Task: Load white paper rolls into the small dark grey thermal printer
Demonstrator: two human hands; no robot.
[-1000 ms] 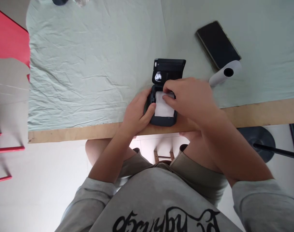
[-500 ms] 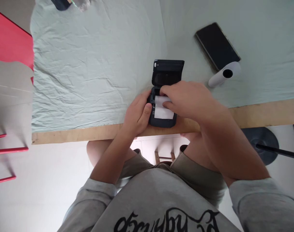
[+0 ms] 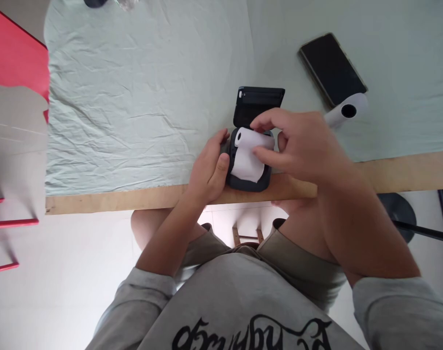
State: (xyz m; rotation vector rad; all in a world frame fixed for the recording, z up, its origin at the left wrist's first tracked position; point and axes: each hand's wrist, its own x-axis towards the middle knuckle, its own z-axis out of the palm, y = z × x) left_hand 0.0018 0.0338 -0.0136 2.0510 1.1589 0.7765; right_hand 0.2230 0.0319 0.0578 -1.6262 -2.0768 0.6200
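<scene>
A small dark printer-like device stands at the table's front edge, its black lid swung up on the far side. My left hand grips the device's left side, thumb on the near face. A white paper roll with a dark core lies tilted at the device's open compartment, its loose end hanging over the near part. My right hand holds this roll between the thumb below and the fingers above. The far right part of the compartment is hidden behind my right hand.
A second white paper roll lies to the right, touching or close to a dark phone. Wrinkled pale green cloth covers the table, with a bare wooden front edge. A red object is at the far left.
The paper roll has come up in the compartment, so its cored end now shows. My right hand has moved up and to the right with it. My left hand stays on the device.
</scene>
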